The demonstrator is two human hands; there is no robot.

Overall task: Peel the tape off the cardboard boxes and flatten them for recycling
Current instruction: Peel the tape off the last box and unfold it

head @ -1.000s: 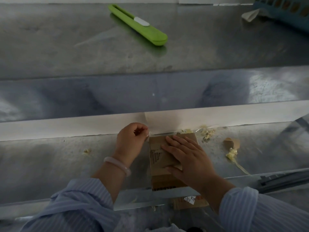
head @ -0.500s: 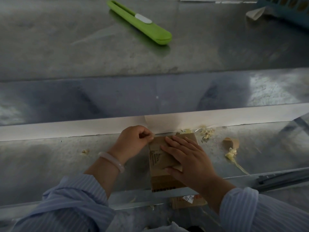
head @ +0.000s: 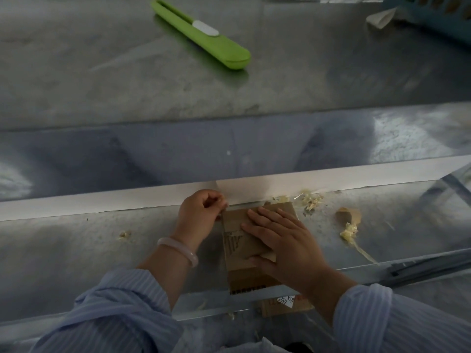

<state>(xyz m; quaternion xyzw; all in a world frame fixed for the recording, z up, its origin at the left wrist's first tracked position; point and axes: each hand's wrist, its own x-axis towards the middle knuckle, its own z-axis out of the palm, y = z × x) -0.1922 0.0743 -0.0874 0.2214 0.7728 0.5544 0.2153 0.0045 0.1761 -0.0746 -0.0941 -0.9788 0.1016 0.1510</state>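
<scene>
Head view: right grip flat on box, long axis pointing away; left grip apparently pinches tape.

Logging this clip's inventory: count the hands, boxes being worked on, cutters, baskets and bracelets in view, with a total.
Cardboard box: 1
Hands: 2, left hand pinching tape, right hand pressing flat
Green cutter: 1
Blue basket: 1
Bracelet: 1
Total: 6

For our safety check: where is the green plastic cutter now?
Head view, upper centre: the green plastic cutter lies on the metal table, left of the blue basket.
</scene>
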